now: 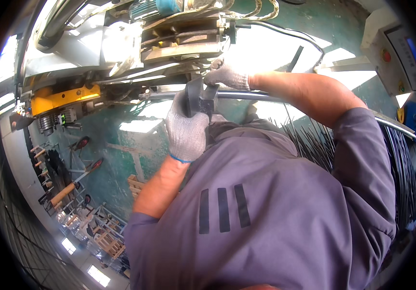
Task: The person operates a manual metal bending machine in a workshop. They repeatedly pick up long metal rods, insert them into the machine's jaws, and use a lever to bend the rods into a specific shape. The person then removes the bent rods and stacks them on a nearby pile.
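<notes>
**Pinched fingers and a lost grip are the main risks**

The left hand [187, 133] grasps a black piece [194, 96] from its near side, fingers wrapped round the lower part. The piece stands roughly upright in front of the person's body, just beside the machine [181, 38] and at the rail [249, 95]; whether it touches the rail cannot be told. The right hand [227, 76] is near the top of the piece, at the machine's edge, its fingers bent; glare and overlap hide whether they grasp anything.

Both hands wear knitted gloves [191, 142]. Loose knit could snag on a rough edge or be drawn in if a part nearby turned; whether the machine is running cannot be told. Because the hands are so close together, a sudden tilt of the piece could trap right-hand fingers between it and the rail. If the left hand's hold on the lower part slackened, the piece could twist or drop toward the feet.

Strong sunlight on the floor [145, 125] and machine may hide edges and lead to misplaced fingers. The rods [314, 142] beside the body could catch a sleeve [362, 159] if the person turned that way.
</notes>
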